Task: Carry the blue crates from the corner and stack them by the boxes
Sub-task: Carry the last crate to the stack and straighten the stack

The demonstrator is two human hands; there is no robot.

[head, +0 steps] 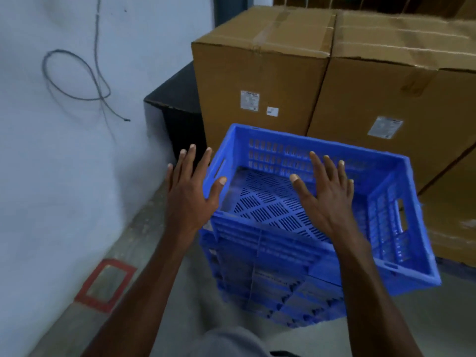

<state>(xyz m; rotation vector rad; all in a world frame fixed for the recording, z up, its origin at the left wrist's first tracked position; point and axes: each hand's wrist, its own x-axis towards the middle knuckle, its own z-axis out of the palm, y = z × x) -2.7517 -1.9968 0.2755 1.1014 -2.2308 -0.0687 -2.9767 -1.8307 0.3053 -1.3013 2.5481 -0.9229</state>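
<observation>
The top blue crate (386, 215) sits open side up on a stack of blue crates (270, 279) on the concrete floor (450, 318), skewed, long axis running left to right, before two cardboard boxes (257, 73). Both hands hover flat, fingers spread, gripping nothing: left hand (190, 191) beside its left rim, right hand (327, 191) over its interior.

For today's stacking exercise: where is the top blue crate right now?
In the head view, the top blue crate sits right of centre on the crate stack, before the cardboard boxes.

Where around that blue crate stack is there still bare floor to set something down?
Bare grey floor lies left of the stacked blue plastic crates, toward the pale wall and red-taped floor rectangle. Behind, it is crowded: brown cardboard boxes and a black box.
</observation>
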